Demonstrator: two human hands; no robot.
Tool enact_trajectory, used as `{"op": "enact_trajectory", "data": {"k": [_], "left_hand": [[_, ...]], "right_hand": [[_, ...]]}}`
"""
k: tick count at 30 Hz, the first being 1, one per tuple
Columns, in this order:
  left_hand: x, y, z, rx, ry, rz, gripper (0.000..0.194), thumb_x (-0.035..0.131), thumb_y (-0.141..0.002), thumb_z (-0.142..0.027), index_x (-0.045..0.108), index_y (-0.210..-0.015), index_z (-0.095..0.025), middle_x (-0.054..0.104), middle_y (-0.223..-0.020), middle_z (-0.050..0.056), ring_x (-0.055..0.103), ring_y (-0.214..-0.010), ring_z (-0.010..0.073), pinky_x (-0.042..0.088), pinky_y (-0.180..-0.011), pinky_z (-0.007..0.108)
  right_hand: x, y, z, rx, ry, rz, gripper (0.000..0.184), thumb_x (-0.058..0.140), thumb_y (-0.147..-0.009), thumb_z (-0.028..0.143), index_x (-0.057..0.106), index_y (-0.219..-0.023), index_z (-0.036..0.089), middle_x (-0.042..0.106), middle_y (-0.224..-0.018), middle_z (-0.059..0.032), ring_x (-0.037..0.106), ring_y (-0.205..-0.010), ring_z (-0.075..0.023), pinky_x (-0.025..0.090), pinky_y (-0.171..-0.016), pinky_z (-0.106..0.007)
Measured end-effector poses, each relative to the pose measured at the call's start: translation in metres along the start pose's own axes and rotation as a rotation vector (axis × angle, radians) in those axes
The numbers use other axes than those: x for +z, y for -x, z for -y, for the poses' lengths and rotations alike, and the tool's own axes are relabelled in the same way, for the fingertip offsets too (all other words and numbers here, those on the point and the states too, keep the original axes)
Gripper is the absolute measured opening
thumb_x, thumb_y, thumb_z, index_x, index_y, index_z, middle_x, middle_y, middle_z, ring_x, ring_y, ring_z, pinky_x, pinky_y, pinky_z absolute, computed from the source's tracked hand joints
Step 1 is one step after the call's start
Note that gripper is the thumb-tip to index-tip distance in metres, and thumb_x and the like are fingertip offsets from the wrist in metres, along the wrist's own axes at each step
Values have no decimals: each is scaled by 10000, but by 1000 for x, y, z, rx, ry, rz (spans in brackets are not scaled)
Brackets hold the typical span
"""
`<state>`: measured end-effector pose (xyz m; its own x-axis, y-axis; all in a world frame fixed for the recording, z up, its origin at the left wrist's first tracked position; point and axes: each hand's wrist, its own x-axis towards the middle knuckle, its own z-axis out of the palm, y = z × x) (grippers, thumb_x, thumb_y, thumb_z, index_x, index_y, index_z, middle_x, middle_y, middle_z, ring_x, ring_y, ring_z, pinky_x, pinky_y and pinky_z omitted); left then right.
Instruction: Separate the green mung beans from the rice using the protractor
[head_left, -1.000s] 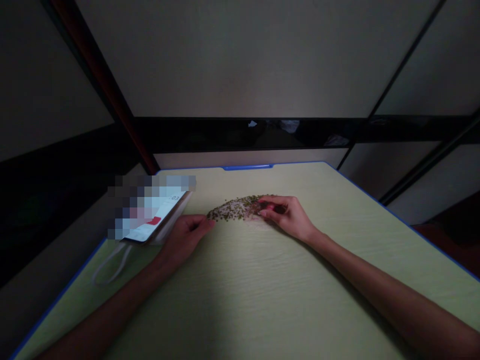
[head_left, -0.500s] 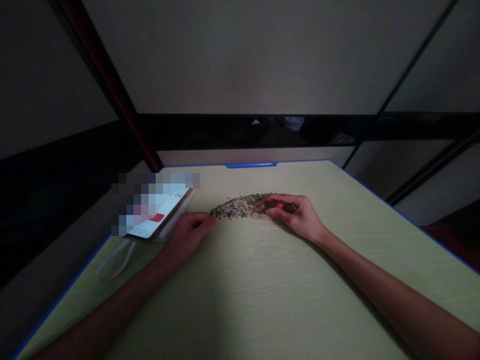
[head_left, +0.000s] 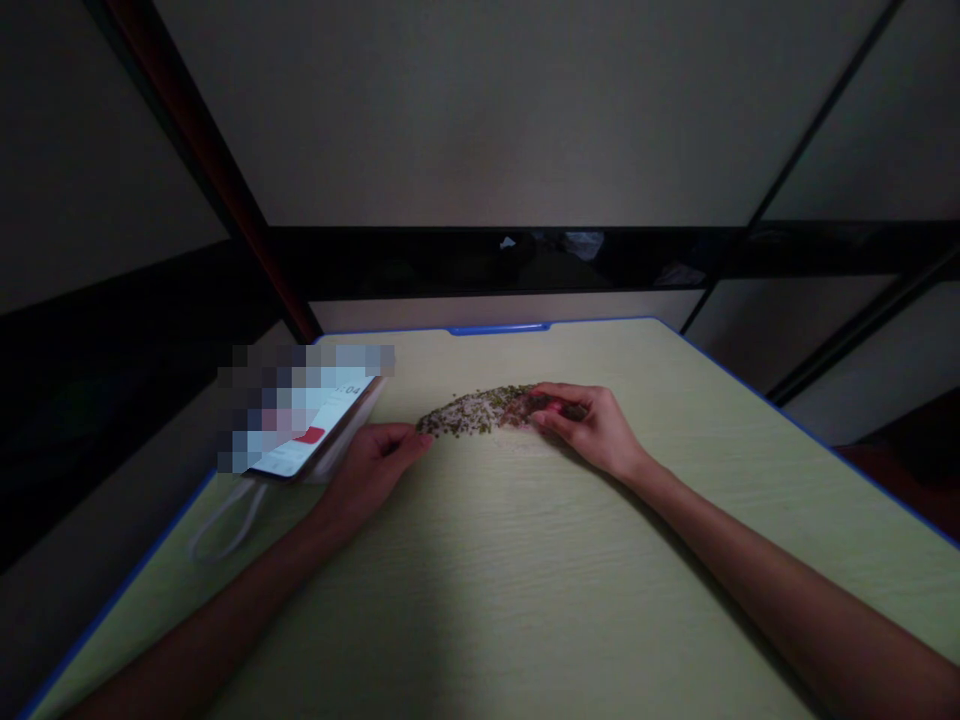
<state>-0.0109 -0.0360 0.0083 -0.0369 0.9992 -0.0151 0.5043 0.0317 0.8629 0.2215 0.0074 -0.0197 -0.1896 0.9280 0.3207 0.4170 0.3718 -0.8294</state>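
A thin, arc-shaped speckled piece (head_left: 476,412) in green, white and brown lies low over the tabletop, its edge ragged with small leaf-like specks. My left hand (head_left: 379,460) pinches its left tip between thumb and fingers. At the other end, my right hand (head_left: 589,428) is closed, with thumb and fingertips gripping the darker, reddish end. A bright red spot shows between those fingers. The hand hides the far right tip. What the piece is made of cannot be told in this dim light.
A phone (head_left: 311,425) with a lit screen, partly blurred out, leans on a pale support left of my left hand. A white cord loop (head_left: 225,525) hangs beside it. The pale wooden table (head_left: 510,580) has a blue rim; cabinet panels (head_left: 480,120) stand behind.
The whole view has shifted very slightly. Both hands keep nearly the same places on the speckled piece, and the right fingers have shifted a little at its reddish end.
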Motion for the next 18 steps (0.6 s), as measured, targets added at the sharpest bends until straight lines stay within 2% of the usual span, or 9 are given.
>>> {"op": "enact_trajectory", "data": {"k": [18], "left_hand": [[0,0,-2,8,-42,-20,341,494,-645,-385,342,-407,-195,286,-397,-67,273,-397,77,192,-369,212]], "right_hand": [[6,-5,-1,-52,8,2,305,586,-710,251,660,-968,108,546,-569,4,426,-511,-97,371,-521,-230]]}}
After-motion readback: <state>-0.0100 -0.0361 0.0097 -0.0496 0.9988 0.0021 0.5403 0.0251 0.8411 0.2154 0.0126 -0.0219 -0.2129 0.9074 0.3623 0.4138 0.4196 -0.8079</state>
